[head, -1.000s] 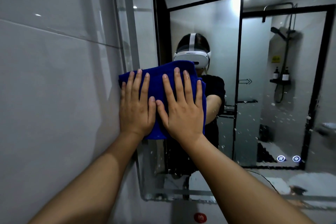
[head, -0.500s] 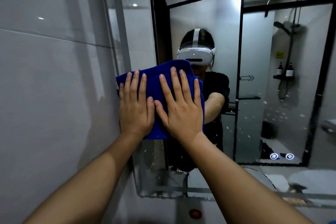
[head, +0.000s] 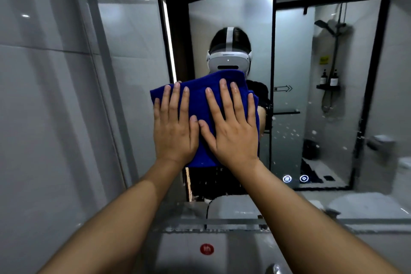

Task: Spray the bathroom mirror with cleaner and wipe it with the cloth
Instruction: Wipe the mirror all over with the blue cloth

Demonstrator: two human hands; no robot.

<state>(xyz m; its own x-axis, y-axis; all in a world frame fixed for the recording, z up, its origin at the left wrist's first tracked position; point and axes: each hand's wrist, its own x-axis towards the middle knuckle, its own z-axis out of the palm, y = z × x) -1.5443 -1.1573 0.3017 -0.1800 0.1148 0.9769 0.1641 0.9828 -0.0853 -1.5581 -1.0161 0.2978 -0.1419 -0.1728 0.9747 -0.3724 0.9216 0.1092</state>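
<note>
at the left, grey wall tiles run up to the mirror's edge, and here we are in the wiping step: the spray appears done, for white droplets dot the glass to the right, and no cleaner bottle shows in this view.

our left hand lies flat on the cloth, fingers straight and close together, palm pressing the blue fabric against the mirror. it curls round nothing; it only pushes.

just beside it, thumbs almost touching, our right hand presses the same cloth, its fingers straight too but spread a little wider, the little finger near the cloth's right edge. neither hand pinches or grips the fabric.

the cloth sits folded on the glass below the reflected headset, near the mirror's left side, its top edge bunched into a soft roll above our fingertips.

we judge the next move calls for sliding both palms rightward, keeping even pressure so the cloth does not slip out from under flat hands, toward the speckled stretch over the reflected shower.

much of the right half looks unwiped, and the strip along the lower edge looks streaked, so the job seems well short of finished.
</note>
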